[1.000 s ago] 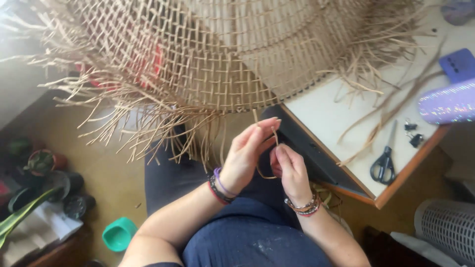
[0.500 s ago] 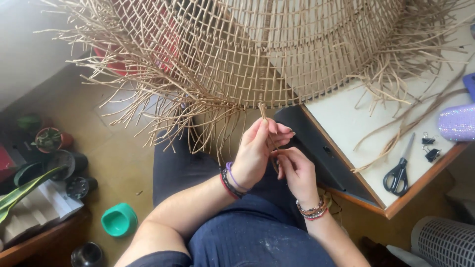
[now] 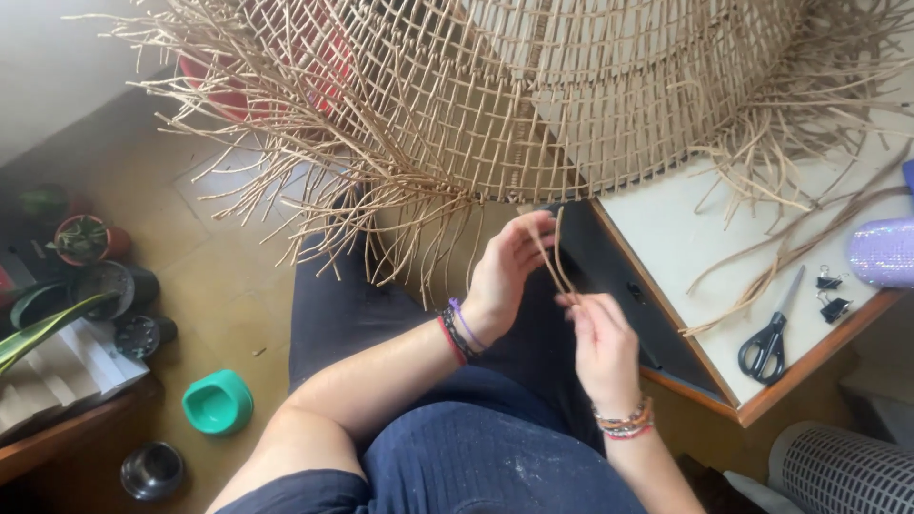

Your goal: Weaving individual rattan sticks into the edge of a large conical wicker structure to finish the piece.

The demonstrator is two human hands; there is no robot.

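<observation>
In the head view, the left hand (image 3: pixel 505 271) is raised in front of the lap with its fingers bent, and its fingertips grasp a thin tan cane strand (image 3: pixel 557 255) near the strand's upper end. The right hand (image 3: pixel 602 345) sits just below and to the right, its thumb and forefinger pinched on the lower part of the same strand. The strand runs between the two hands, just under the frayed rim of a large open-weave tan cane basket (image 3: pixel 533 105) that fills the top of the picture. Loose cane ends hang from that rim on every side, some of them close above the left hand.

Both wrists carry bracelets: red, dark and purple bands on the left, beaded ones on the right. The person wears dark blue clothing.

To the right stands a white-topped table with a wooden edge (image 3: pixel 666 247), and part of the basket rests on it. On the table lie black-handled scissors (image 3: pixel 771 338), two small black binder clips (image 3: pixel 832 295) and a glittery purple object (image 3: pixel 881 252) at the edge of the picture. A white ribbed device (image 3: pixel 843 471) stands below the table.

On the tiled floor at the left sit a green plastic cup (image 3: pixel 217 402), several potted plants (image 3: pixel 84 240) and a small metal bowl (image 3: pixel 152 469).
</observation>
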